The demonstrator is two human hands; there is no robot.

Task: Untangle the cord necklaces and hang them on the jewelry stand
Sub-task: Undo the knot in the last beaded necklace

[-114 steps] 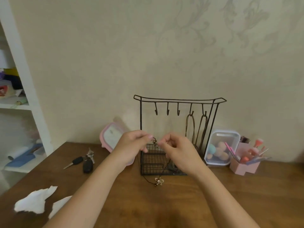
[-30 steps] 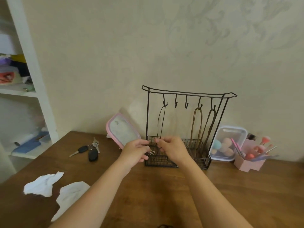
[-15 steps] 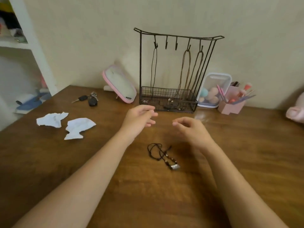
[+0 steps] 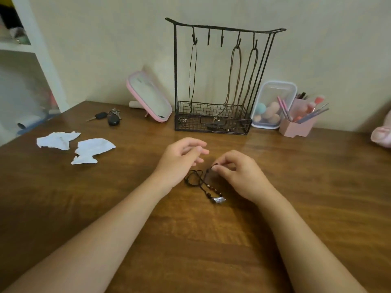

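Note:
A black wire jewelry stand point(image 4: 175, 66) stands at the back of the wooden table, with a mesh basket at its base. A dark cord necklace point(image 4: 193, 77) hangs from its leftmost hook. Two brown cord necklaces point(image 4: 233, 79) hang from the two right hooks, and the two middle hooks are bare. A tangled black cord necklace point(image 4: 208, 186) with beads and a silver pendant lies on the table between my hands. My right hand point(image 4: 240, 172) pinches its cord at the upper end. My left hand point(image 4: 179, 158) hovers just left of it, fingers apart, holding nothing.
A pink-framed mirror point(image 4: 149, 97) leans left of the stand, with car keys point(image 4: 110, 118) beside it. Two torn white papers point(image 4: 74, 145) lie at the left. A clear box of sponges point(image 4: 273, 104) and a pink brush holder point(image 4: 298, 125) stand right of the stand.
My hands left the dark necklace on the leftmost hook and came down to the table. My right hand has now closed on the tangled black necklace's cord.

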